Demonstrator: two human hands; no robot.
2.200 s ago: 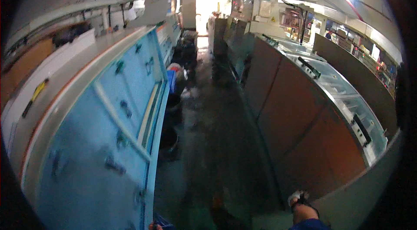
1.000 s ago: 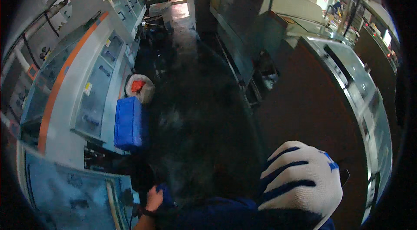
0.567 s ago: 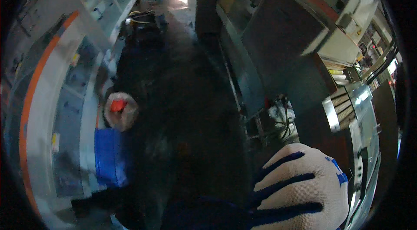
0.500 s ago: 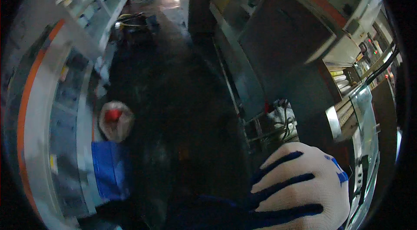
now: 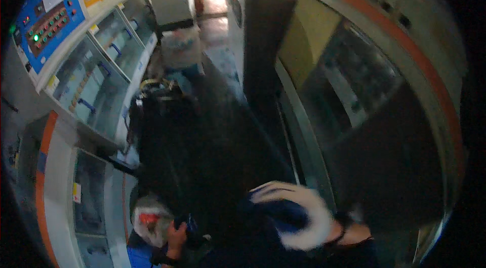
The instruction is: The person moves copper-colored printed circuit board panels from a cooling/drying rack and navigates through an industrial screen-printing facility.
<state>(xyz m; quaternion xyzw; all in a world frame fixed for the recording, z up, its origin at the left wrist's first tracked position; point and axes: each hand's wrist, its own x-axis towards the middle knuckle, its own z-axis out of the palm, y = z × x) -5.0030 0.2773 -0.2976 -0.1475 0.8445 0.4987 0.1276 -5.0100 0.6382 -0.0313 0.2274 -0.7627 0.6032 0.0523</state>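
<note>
The view looks down a dark aisle between machines. The right hand, in a white glove with dark blue palm and fingers, sits at the lower centre of the frame, heavily blurred. Its fingers appear curled inward, but whether it is clenched, released or grasping anything cannot be told. A dark strap crosses the wrist just right of the glove.

The left hand is bare and lies at the lower left, low against the frame edge. It is closed around a small dark blue object, whose kind cannot be made out. Just left of this hand, touching or nearly so, lies a pale bag with something red inside. A blue container shows partly at the bottom edge beneath the bag.

The floor of the aisle is dark through the middle of the frame. At the upper left stands a blue control panel with red and green buttons, and below it run glazed machine covers with blue handles. At the right, a long machine housing with an orange stripe curves along the frame. At the upper centre stands a grey cabinet, with a light bundle on the floor to its left.
</note>
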